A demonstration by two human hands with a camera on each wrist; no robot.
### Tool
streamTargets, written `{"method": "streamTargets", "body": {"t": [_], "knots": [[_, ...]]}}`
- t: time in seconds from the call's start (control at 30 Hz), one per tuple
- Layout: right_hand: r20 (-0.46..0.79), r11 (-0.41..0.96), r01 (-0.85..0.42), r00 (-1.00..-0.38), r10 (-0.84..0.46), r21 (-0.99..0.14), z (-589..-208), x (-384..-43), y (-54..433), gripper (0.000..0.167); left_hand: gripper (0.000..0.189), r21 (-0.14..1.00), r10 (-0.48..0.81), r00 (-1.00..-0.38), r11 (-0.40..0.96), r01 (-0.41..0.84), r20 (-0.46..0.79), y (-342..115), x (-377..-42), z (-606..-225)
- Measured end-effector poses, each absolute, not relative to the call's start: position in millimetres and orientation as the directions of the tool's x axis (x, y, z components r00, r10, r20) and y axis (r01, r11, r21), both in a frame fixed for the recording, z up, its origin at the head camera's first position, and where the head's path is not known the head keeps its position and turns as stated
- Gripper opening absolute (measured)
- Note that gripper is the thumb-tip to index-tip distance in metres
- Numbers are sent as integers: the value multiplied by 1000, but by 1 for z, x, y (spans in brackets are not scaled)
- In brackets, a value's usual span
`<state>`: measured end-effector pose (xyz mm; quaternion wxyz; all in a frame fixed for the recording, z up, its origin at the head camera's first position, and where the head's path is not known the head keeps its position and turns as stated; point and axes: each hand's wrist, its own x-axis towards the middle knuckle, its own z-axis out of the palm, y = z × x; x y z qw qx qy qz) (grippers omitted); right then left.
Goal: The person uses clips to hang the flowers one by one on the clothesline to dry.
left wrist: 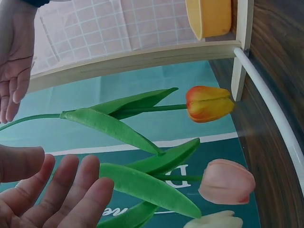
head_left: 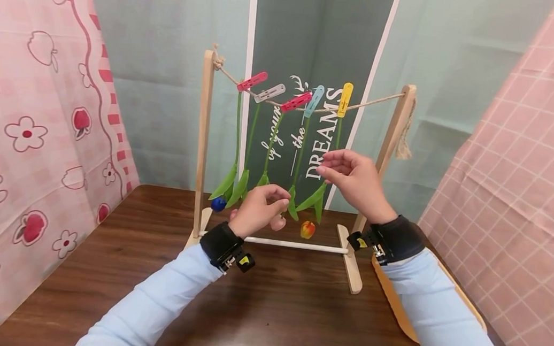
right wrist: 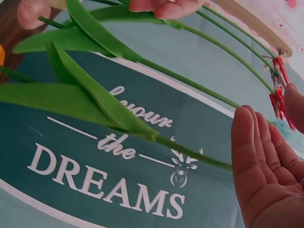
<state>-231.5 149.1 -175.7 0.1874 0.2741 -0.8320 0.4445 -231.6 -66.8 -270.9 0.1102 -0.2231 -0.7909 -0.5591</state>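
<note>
Several artificial tulips hang upside down by their stems from a rope [head_left: 378, 100]. Clothespins hold them: red [head_left: 253, 81], white [head_left: 270, 94], another red [head_left: 297, 102], light blue [head_left: 314, 101] and yellow [head_left: 345, 99]. A blue tulip [head_left: 218, 204] hangs at the left and an orange-yellow tulip [head_left: 308, 229] at the right; between them are a pink tulip [left wrist: 227, 181] and a whitish one [left wrist: 216, 221]. My left hand [head_left: 261, 209] is in front of the lower leaves, fingers loosely bent, holding nothing. Beside the yellow clothespin's stem my right hand [head_left: 358, 184] also holds nothing; whether it touches the stem is unclear.
The rope is tied between two wooden posts [head_left: 204, 136] joined low down by a white rod [head_left: 296, 244]. Partly under my right forearm lies an orange tray [head_left: 395, 304]. The stand is on a dark wooden table [head_left: 268, 301], with printed cloths [head_left: 167, 79] around it.
</note>
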Motion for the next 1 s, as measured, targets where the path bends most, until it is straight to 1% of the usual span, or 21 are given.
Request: {"method": "streamTargets", "body": {"t": [0.17,0.4,0.57,0.8,1.0], "knots": [[538,443,-612,-789,-296,-655,-185,-228,147,33,17,813,229,-866,303,498,445,-72,-228,-274],[520,444,-599,-800,-299,-666,-199,-223,145,32,15,806,228,-882,360,469,412,-81,-221,-280],[503,459,-588,-808,-307,-666,-209,-218,144,32,12,805,253,-875,349,480,412,-89,-216,-285],[486,509,-580,-813,-321,-636,-223,-212,145,28,10,804,279,-875,354,478,397,-95,-208,-286],[451,514,-558,-830,-329,-651,-237,-206,149,30,7,806,315,-872,356,473,373,-100,-199,-290]]}}
